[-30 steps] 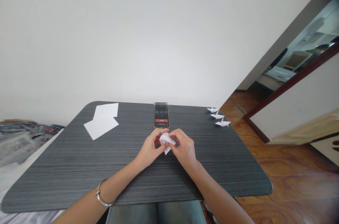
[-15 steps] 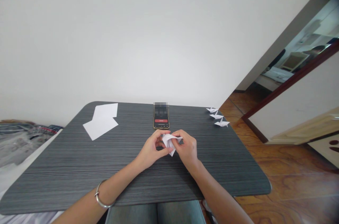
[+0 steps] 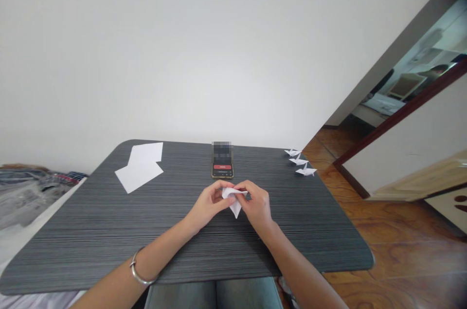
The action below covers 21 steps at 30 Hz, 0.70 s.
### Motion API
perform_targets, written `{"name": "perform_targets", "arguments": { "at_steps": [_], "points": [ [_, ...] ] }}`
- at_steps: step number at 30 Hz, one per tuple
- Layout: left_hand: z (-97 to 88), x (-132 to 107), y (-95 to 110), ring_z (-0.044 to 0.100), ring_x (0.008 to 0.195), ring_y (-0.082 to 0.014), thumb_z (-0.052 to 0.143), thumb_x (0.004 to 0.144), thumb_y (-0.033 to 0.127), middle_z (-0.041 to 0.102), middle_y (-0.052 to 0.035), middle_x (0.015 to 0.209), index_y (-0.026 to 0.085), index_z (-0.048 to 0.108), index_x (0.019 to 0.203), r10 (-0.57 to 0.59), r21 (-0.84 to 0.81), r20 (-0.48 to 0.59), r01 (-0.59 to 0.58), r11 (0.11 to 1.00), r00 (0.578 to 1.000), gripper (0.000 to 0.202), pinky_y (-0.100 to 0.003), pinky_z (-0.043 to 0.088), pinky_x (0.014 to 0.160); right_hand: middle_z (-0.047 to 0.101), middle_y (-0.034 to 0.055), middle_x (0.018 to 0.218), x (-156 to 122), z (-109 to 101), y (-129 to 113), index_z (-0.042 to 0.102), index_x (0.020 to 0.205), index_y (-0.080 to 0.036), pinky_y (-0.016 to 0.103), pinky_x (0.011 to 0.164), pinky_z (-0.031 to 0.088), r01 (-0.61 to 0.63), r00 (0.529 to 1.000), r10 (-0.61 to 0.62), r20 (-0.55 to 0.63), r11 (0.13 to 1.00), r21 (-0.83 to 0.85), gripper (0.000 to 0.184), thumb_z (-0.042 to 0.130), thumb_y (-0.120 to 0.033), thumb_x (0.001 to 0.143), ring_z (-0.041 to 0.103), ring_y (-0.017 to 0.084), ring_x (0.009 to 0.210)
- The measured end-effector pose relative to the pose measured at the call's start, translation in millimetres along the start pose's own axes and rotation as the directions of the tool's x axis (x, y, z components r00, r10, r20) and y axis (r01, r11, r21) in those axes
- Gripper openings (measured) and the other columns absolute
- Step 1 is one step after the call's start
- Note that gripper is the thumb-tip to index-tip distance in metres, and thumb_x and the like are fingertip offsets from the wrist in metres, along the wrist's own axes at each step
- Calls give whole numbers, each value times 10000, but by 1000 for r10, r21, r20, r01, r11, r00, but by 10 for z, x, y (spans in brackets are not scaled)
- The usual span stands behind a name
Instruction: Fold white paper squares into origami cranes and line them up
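Note:
Between my hands, above the near middle of the dark table, is a folded piece of white paper [image 3: 236,207] with its point hanging downward. My left hand [image 3: 207,205] pinches its left side between thumb and fingers. On the other side, my right hand [image 3: 257,204] grips the upper right part, with thumb and index finger at the top edge. The fingers partly hide the folds. Three white folded paper cranes stand in a row at the table's far right, the nearest paper crane [image 3: 305,171] closest to my right hand.
Two overlapping white paper sheets [image 3: 138,175] lie at the far left of the table [image 3: 109,231]. A phone [image 3: 222,165] is propped at the back middle, just beyond my hands. A white wall rises behind. Bagged items [image 3: 32,197] sit at the left.
My left thumb has shifted up onto the face of the paper, and my right fingers have closed in at its top edge. The paper's lower part now looks flatter.

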<state>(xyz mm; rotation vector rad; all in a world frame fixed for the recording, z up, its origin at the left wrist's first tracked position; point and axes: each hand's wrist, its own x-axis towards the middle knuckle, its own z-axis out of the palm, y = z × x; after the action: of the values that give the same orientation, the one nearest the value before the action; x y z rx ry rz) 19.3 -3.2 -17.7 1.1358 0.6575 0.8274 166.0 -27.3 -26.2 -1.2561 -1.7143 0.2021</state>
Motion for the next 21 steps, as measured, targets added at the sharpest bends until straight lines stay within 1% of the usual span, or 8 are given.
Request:
{"name": "perform_targets", "arguments": {
  "at_steps": [3, 6, 9, 12, 14, 18, 21],
  "points": [
    [-16, 5, -34, 557, 779, -147, 669, 658, 256, 602, -38, 889, 140, 534, 984, 26, 10, 16, -26, 1000, 1000, 372, -259, 418, 715, 617, 1, 655, 14, -1, -15, 577, 705, -187, 224, 565, 443, -57, 998, 57, -2, 997, 55, 120, 509, -89, 717, 567, 131, 585],
    [-35, 11, -77, 555, 827, -161, 623, 687, 213, 588, -51, 940, 148, 531, 1013, 71, 47, 9, -71, 996, 997, 345, -262, 424, 721, 618, -2, 666, 25, 2, -31, 577, 718, -185, 215, 549, 446, -124, 992, 123, 16, 989, 78, 139, 508, -70, 683, 564, 125, 565],
    [-32, 18, -120, 550, 895, -186, 609, 674, 161, 565, -69, 1014, 155, 531, 1013, 128, 115, 5, -128, 985, 992, 348, -271, 437, 732, 620, -2, 683, 30, 12, -47, 572, 738, -187, 217, 548, 450, -162, 987, 159, 35, 984, 80, 172, 490, -58, 660, 568, 127, 569],
    [-10, 25, -137, 559, 877, -181, 599, 669, 144, 572, -71, 1008, 147, 522, 1015, 134, 171, -3, -132, 976, 991, 354, -281, 444, 740, 609, -5, 673, 29, 26, -60, 566, 745, -186, 216, 540, 447, -196, 980, 193, 45, 977, 82, 183, 484, -52, 651, 565, 127, 567],
    [2, 29, -132, 566, 852, -177, 580, 691, 157, 593, -66, 972, 138, 534, 1001, 143, 226, -35, -132, 965, 989, 314, -286, 442, 752, 595, -9, 651, 24, 36, -63, 559, 747, -184, 212, 525, 443, -222, 974, 216, 68, 971, 93, 166, 494, -60, 658, 560, 125, 554],
    [0, 26, -104, 575, 854, -189, 532, 749, 193, 630, -61, 938, 140, 568, 995, 213, 427, -113, -146, 892, 970, 254, -296, 434, 783, 591, -9, 645, 6, 58, -63, 547, 760, -186, 210, 512, 440, -227, 970, 215, 117, 968, 107, 88, 517, -120, 709, 556, 123, 543],
    [-12, 10, -92, 578, 878, -189, 493, 783, 201, 633, -71, 992, 145, 568, 1038, 252, 536, -121, -151, 831, 960, 271, -293, 428, 802, 588, -9, 639, -3, 57, -72, 548, 762, -187, 217, 527, 437, -187, 980, 182, 82, 980, 67, 45, 512, -163, 751, 548, 120, 537]
  ]
}}
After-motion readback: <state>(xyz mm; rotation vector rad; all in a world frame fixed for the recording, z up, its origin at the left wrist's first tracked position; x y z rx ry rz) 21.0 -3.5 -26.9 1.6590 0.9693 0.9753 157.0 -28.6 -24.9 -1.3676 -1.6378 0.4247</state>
